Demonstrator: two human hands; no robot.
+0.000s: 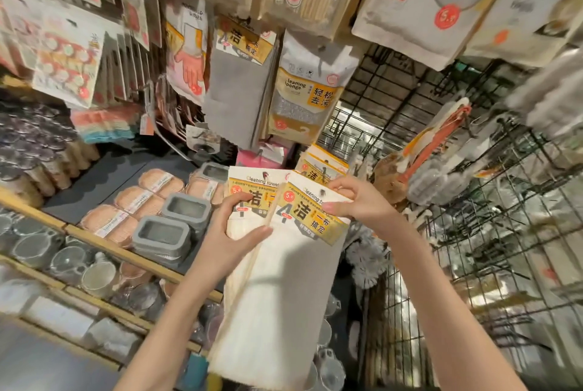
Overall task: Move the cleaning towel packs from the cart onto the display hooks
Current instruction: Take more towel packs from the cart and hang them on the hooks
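Observation:
Two cream cleaning towel packs with yellow and white header cards hang in my hands in front of the display. My left hand (235, 229) grips the left pack (243, 201) at the base of its header card, thumb across the cloth. My right hand (356, 201) pinches the top right of the front pack (284, 280), by its hang hole. Behind them another towel pack (325, 166) hangs low on the rack. A grey towel pack (236, 84) hangs higher up on a hook. The cart is out of view.
A cleaning sponge pack (306, 97) hangs beside the grey pack. Black wire grid panels (473, 232) with brushes fill the right. On the left, wooden-edged shelves (120, 248) hold sponges, grey trays (164, 236) and glass cups. More packs hang overhead.

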